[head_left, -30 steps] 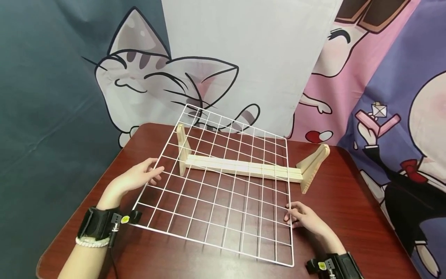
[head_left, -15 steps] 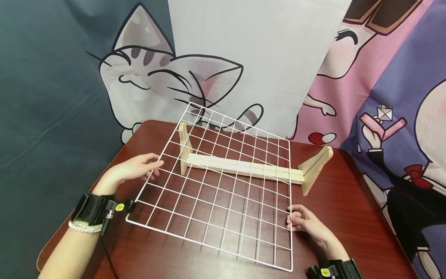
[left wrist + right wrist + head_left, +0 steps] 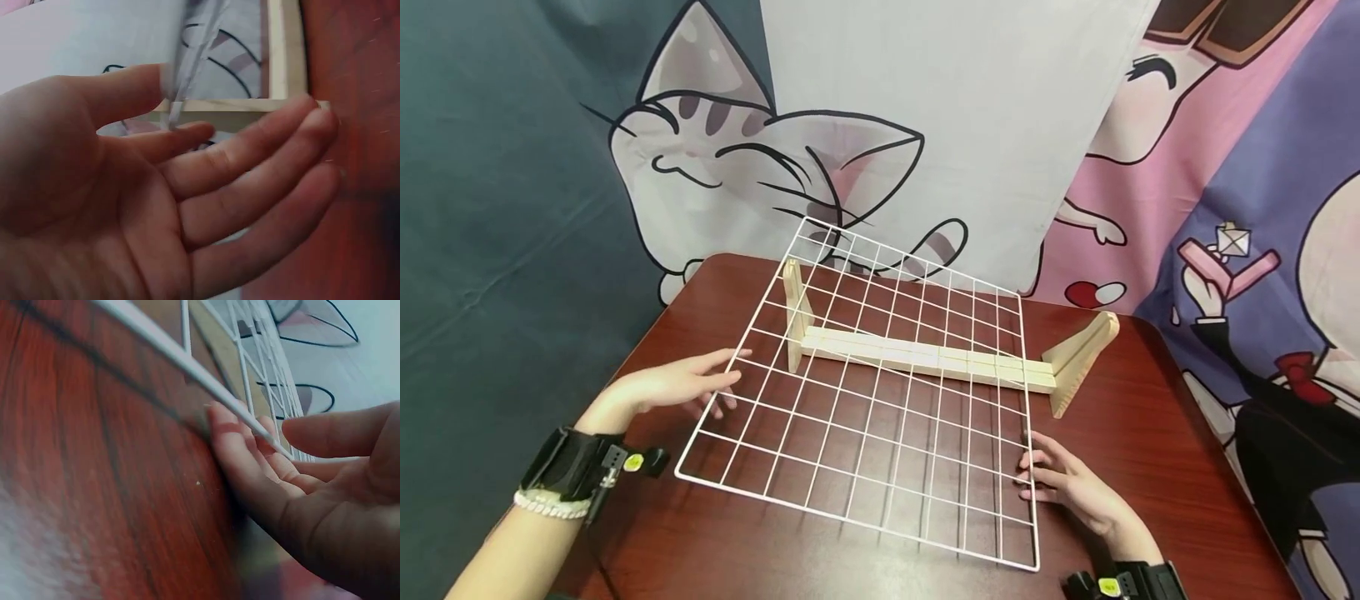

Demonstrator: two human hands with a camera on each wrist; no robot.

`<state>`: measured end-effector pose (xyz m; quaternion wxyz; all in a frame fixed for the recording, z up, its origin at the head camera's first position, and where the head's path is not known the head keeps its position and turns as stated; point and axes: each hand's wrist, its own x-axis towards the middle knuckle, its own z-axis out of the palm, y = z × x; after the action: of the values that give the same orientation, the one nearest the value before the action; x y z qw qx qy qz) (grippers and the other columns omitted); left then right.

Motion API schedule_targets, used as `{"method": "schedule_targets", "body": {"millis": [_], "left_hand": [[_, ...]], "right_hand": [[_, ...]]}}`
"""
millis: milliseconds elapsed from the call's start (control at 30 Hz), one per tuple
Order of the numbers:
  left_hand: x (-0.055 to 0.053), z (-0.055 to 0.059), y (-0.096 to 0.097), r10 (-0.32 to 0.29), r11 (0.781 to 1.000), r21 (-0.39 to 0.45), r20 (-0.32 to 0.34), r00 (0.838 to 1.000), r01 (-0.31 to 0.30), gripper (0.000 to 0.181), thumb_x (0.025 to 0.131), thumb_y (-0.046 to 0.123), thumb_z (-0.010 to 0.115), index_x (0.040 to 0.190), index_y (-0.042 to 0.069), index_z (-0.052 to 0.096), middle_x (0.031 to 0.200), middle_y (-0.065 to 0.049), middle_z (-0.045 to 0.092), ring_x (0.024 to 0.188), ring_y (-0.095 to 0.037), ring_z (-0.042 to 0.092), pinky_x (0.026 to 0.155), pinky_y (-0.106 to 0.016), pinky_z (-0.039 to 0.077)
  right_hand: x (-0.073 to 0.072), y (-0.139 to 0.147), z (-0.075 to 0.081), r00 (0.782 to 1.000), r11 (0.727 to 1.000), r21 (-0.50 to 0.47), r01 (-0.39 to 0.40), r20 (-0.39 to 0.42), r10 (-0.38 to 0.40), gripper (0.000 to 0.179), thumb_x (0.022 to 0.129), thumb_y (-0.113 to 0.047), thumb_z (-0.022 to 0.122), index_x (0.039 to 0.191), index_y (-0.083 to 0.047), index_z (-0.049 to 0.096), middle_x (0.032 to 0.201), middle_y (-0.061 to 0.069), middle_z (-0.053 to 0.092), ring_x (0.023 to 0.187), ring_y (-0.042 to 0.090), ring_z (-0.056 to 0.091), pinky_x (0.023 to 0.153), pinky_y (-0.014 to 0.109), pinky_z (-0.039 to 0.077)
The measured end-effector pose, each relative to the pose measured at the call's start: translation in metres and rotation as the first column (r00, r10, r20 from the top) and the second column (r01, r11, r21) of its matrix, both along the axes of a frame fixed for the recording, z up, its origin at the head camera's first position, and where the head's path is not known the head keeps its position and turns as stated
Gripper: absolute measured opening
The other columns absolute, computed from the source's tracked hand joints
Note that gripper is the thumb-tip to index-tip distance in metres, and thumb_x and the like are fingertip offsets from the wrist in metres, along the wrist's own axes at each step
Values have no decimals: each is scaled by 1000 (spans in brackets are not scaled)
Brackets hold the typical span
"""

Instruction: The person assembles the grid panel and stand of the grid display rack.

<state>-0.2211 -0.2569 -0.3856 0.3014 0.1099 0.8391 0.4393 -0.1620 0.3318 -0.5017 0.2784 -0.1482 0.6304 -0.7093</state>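
Observation:
A white wire grid panel (image 3: 857,400) is tilted in the head view, its far edge raised. My left hand (image 3: 677,385) is at its left edge. In the left wrist view, the edge wire (image 3: 177,81) passes between thumb and index finger, while the other fingers extend loosely. At the right edge is my right hand (image 3: 1078,487). Its fingers (image 3: 232,440) bend under the wire and its thumb lies just above, in the right wrist view. Behind and below the panel stands a pale wooden stand, with a long crossbar (image 3: 917,353) and two upright end pieces.
The reddish-brown table (image 3: 1150,433) has rounded corners. The stand's right end piece (image 3: 1082,364) is outside the panel's right edge; the left end piece (image 3: 794,317) shows through the wires. A cartoon-printed cloth (image 3: 962,100) hangs behind the table.
My left hand and forearm have moved left along the panel's edge, and its fingers look straighter. The right-hand fingers have spread a little. The panel has shifted only slightly.

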Motion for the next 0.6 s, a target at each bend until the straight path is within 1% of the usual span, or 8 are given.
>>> {"method": "schedule_targets", "body": {"millis": [67,133,233,300,400,467,533,600], "left_hand": [[7,-7,-4,10,999,46,18,1000,-11,63,104,31,42,154,6,11,100,-20,67,82,-26,67,69,-36,56],[14,-14,-7,27,995,97,11,1000,-28,61,105,30,39,154,5,11,98,-21,67,81,-25,68,71,-36,57],[25,-22,-10,56,978,200,22,998,-59,58,106,30,37,153,4,15,97,-18,67,82,-22,69,72,-35,58],[33,-27,-12,59,959,274,44,997,-69,54,106,30,35,152,7,19,97,-14,67,83,-21,69,73,-36,59],[40,-33,-13,40,934,352,63,997,-60,47,107,31,35,150,18,25,97,-8,68,84,-20,70,73,-36,59],[43,-37,-14,19,917,396,56,998,-39,42,107,28,34,149,25,28,99,-6,68,85,-20,71,74,-36,59],[44,-40,-14,-4,893,449,48,999,-18,41,107,23,32,148,29,29,102,-5,68,87,-20,71,75,-35,59],[46,-43,-13,-32,854,520,45,998,4,44,107,17,29,149,31,26,106,-4,67,89,-20,71,76,-34,59]], "right_hand": [[2,4,-2,998,995,-85,-43,40,47,60,102,4,33,154,-13,8,119,0,53,111,18,64,91,41,56],[3,6,-3,994,983,-168,-77,69,90,64,102,6,28,156,-12,-1,127,2,51,118,20,61,94,45,54],[4,7,-4,990,963,-251,-97,79,120,64,101,9,24,156,-10,-3,137,3,50,126,20,57,95,44,54],[4,7,-4,991,954,-286,-88,72,112,62,101,9,23,156,-11,3,142,3,50,128,19,55,94,42,54],[4,8,-3,994,932,-358,-55,71,86,59,100,11,21,155,-12,17,145,3,50,130,19,54,96,37,53],[4,8,-4,994,908,-418,-30,86,73,57,100,12,18,152,-12,26,145,4,51,131,20,54,100,36,51],[4,7,-4,990,877,-480,-5,118,70,57,100,12,14,147,-11,35,144,6,52,131,21,53,105,35,47],[6,5,-4,987,844,-536,23,148,67,57,99,13,11,143,-9,41,143,10,53,131,23,53,108,35,44]]}}
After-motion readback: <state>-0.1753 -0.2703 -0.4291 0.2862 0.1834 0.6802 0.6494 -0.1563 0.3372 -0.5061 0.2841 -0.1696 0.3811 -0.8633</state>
